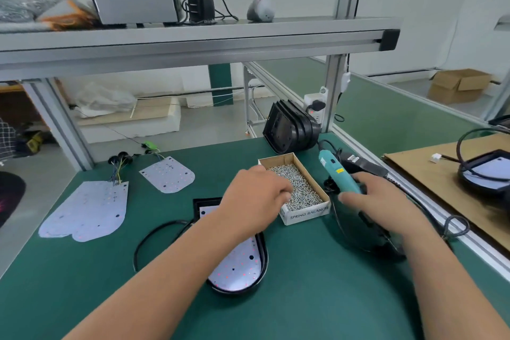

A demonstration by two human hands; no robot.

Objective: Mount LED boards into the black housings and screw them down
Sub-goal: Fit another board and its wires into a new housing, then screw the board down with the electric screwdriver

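Silver screws (303, 188) sit under the left hand (254, 193), apparently pinched.

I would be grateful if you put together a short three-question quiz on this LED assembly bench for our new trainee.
1. True or false: the left hand grips the teal screwdriver.
2. Short answer: what small parts fill the cardboard box?
3. Fill in the blank: the nearest black housing has a white ____ lying in it.

Key:
1. False. The right hand grips it, and the left reaches into the box.
2. The screws.
3. LED board.
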